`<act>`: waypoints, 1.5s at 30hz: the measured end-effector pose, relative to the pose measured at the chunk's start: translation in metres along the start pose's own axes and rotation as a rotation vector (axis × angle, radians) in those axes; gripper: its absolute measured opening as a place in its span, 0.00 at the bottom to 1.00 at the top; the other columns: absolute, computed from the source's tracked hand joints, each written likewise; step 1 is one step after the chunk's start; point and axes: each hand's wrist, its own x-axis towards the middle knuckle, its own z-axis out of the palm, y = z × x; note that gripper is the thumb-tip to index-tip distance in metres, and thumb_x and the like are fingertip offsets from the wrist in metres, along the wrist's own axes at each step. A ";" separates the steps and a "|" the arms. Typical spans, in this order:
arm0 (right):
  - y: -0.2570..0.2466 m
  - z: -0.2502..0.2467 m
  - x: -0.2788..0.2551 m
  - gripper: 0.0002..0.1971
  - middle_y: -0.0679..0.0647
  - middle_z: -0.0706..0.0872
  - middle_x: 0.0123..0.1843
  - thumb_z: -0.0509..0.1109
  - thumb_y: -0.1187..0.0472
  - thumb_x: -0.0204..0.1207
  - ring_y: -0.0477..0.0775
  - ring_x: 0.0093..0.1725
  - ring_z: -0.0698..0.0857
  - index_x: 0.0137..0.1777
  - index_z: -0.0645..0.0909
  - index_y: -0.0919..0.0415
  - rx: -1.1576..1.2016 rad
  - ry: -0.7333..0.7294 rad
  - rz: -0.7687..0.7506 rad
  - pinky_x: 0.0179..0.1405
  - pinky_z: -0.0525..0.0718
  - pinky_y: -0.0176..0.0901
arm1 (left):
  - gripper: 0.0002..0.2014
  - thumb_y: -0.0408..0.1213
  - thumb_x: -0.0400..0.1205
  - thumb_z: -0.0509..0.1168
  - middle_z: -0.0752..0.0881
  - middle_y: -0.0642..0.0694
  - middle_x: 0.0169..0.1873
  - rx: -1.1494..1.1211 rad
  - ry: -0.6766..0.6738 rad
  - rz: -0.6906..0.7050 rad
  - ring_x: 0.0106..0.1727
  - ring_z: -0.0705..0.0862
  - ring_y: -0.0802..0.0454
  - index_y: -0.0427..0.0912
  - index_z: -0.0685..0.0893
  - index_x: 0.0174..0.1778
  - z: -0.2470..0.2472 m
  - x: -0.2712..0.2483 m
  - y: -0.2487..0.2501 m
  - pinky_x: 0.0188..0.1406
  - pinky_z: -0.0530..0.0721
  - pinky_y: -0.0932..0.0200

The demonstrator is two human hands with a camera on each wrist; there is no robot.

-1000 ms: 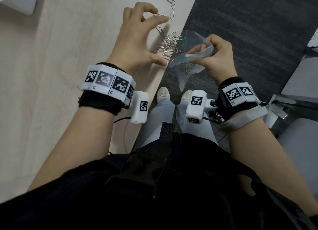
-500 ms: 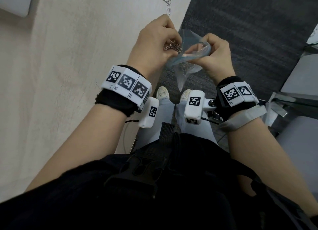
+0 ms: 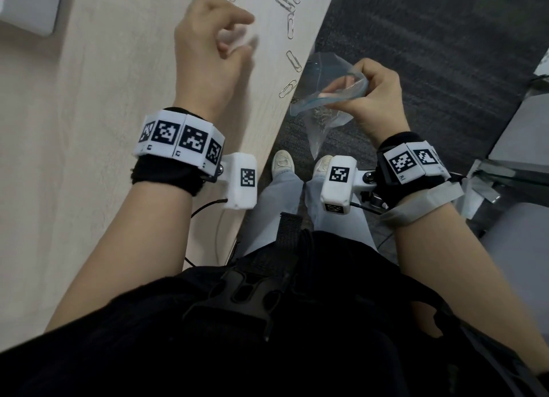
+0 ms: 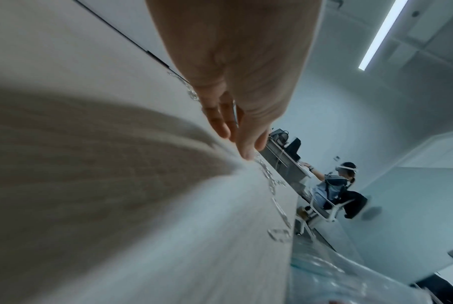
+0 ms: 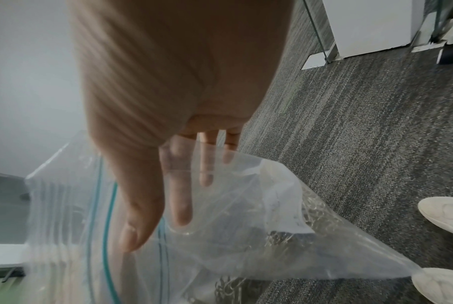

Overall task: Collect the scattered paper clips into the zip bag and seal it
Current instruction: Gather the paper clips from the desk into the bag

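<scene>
Here my right hand pinched the zip bag open just off the bench edge; my left hand hovered loosely curled, empty, with paper clips scattered ahead of it.

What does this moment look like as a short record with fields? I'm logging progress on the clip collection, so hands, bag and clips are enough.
left hand: over the table, fingers loosely curled and blurred, holding nothing visible
right hand: grips the zip bag's rim, holding its mouth open beside the table edge
zip bag: clear, unsealed, hanging off the table, some clips inside
paper clips: several loose on the table near its edge, more at the top of the head view
table: light wood
seal: not yet done
</scene>
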 end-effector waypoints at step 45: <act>-0.018 -0.012 0.048 0.20 0.42 0.89 0.29 0.82 0.73 0.62 0.38 0.32 0.87 0.31 0.72 0.57 -0.032 -0.027 0.065 0.33 0.83 0.30 | 0.30 0.50 0.87 0.47 0.45 0.35 0.82 0.447 -0.122 -0.187 0.82 0.41 0.35 0.41 0.49 0.82 -0.023 0.100 -0.042 0.80 0.38 0.40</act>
